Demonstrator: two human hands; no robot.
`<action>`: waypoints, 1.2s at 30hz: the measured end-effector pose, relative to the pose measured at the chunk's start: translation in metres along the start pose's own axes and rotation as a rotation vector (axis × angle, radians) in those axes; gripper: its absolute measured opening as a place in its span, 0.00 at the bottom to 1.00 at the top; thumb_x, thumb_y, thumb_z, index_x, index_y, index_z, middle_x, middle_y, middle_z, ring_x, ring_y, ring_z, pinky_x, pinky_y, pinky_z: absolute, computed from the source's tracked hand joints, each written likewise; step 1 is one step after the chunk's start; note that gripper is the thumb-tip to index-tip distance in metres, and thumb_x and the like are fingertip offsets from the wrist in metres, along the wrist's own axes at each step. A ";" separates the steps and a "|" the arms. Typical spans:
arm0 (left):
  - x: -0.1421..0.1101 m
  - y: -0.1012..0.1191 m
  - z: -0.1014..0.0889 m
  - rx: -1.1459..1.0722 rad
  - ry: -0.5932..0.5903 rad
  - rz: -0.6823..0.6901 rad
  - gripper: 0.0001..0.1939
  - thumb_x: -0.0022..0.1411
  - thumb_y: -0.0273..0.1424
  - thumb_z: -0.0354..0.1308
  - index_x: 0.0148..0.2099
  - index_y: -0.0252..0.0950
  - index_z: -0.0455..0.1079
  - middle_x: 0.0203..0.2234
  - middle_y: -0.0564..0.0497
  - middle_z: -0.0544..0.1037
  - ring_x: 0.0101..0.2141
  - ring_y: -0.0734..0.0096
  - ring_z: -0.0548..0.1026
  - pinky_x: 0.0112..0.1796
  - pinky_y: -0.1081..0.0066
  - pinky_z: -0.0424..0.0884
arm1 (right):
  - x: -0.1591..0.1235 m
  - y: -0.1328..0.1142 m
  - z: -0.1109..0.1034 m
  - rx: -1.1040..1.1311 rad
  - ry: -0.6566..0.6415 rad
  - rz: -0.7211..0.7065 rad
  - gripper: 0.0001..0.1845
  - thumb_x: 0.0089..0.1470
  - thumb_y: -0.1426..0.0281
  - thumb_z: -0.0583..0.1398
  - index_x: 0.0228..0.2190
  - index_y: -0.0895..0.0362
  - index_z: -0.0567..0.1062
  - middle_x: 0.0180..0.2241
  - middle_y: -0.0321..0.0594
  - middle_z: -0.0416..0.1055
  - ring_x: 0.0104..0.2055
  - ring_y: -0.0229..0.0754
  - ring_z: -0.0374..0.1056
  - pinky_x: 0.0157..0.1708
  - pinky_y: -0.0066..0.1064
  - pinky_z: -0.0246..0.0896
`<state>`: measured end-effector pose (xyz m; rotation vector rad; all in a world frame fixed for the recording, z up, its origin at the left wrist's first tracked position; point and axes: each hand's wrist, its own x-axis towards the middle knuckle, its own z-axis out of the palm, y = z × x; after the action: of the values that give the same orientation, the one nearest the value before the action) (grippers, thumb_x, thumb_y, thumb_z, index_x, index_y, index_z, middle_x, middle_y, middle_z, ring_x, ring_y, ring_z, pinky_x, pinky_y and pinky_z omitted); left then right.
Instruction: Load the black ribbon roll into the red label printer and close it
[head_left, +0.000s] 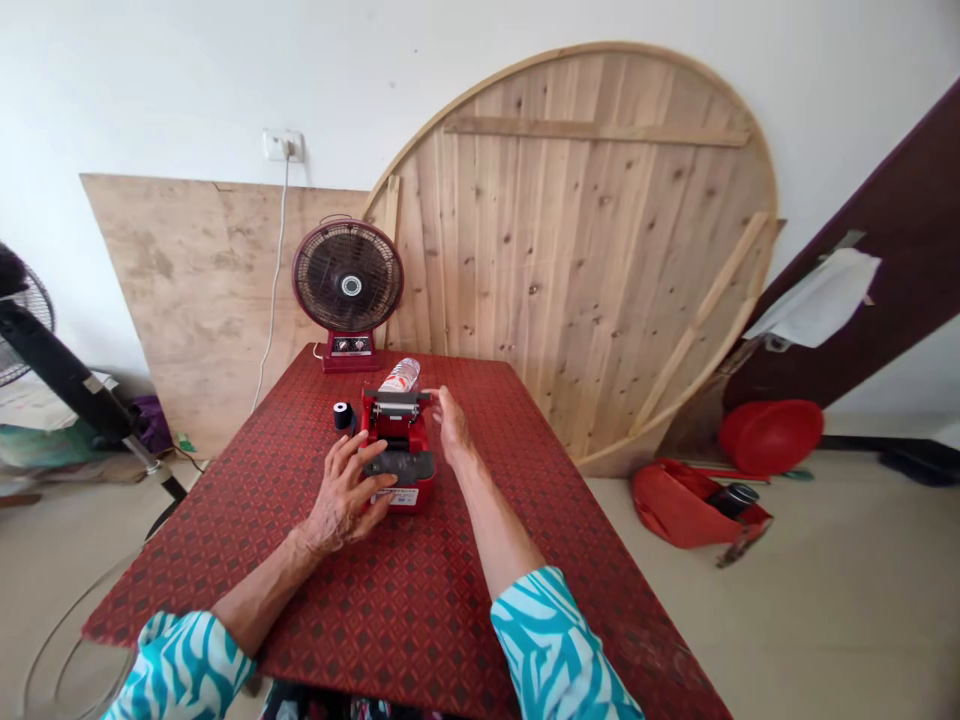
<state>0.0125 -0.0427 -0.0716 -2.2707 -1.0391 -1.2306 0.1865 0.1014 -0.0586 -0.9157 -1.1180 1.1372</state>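
Observation:
A small red and black machine (403, 470), which looks like a desktop label printer, stands on the table with its lid (397, 398) tipped up and its inside exposed. My left hand (346, 492) rests with fingers spread over the machine's front left side, fingertips touching the dark front cover. At the raised lid's right edge, my right hand (452, 428) holds the corner with its fingertips; the exact grip is partly hidden. A black roll with a white core (343, 415) stands just left of the machine. Behind the lid lies a clear plastic bottle (401, 374) with a red and white label.
The table (480, 610) has a red patterned cover. At its far left edge stands a dark red fan (349, 285). A large round wooden board (562, 260) leans on the wall. A red bag (671, 505) lies on the floor at right; a floor fan (75, 370) stands at left.

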 end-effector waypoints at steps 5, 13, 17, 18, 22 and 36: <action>-0.004 -0.001 0.000 -0.001 -0.018 -0.021 0.11 0.58 0.29 0.60 0.44 0.41 0.76 0.57 0.42 0.69 0.63 0.49 0.55 0.58 0.44 0.56 | -0.040 0.018 -0.014 -0.009 0.081 0.006 0.15 0.41 0.55 0.64 0.24 0.54 0.78 0.45 0.40 0.75 0.51 0.45 0.66 0.54 0.36 0.56; -0.011 -0.009 0.003 -0.138 -0.027 -0.088 0.11 0.60 0.33 0.58 0.45 0.43 0.77 0.59 0.44 0.67 0.63 0.51 0.54 0.59 0.44 0.52 | -0.059 0.032 -0.008 0.152 0.117 0.059 0.12 0.38 0.61 0.65 0.28 0.54 0.78 0.47 0.39 0.73 0.51 0.44 0.66 0.53 0.36 0.57; 0.000 -0.020 0.009 -0.441 0.155 -0.540 0.14 0.64 0.38 0.54 0.46 0.40 0.76 0.56 0.44 0.70 0.60 0.56 0.62 0.58 0.51 0.58 | -0.060 0.033 -0.006 0.163 0.129 0.044 0.13 0.39 0.61 0.64 0.28 0.54 0.78 0.47 0.39 0.73 0.51 0.44 0.66 0.55 0.37 0.55; 0.004 -0.023 0.013 -0.553 0.212 -0.700 0.15 0.64 0.39 0.54 0.48 0.39 0.75 0.54 0.43 0.72 0.58 0.57 0.65 0.57 0.54 0.61 | -0.060 0.033 -0.006 0.166 0.132 0.044 0.13 0.38 0.61 0.64 0.28 0.54 0.77 0.47 0.39 0.73 0.51 0.44 0.66 0.55 0.37 0.55; 0.016 -0.031 0.032 -1.042 0.297 -1.212 0.27 0.52 0.41 0.65 0.52 0.35 0.70 0.41 0.45 0.79 0.41 0.60 0.77 0.43 0.62 0.72 | -0.061 0.034 -0.007 0.163 0.145 0.044 0.12 0.39 0.61 0.64 0.28 0.54 0.77 0.46 0.38 0.74 0.51 0.43 0.66 0.55 0.37 0.55; 0.028 -0.028 0.040 -1.188 0.274 -1.322 0.31 0.43 0.28 0.64 0.53 0.36 0.68 0.47 0.46 0.78 0.45 0.59 0.76 0.42 0.65 0.73 | -0.065 0.032 -0.003 0.260 0.083 0.111 0.22 0.42 0.64 0.62 0.43 0.52 0.73 0.41 0.37 0.76 0.40 0.42 0.71 0.44 0.38 0.66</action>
<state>0.0245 0.0126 -0.0717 -1.6082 -2.1784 -3.2287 0.1792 0.0443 -0.1023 -0.8203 -0.8370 1.2892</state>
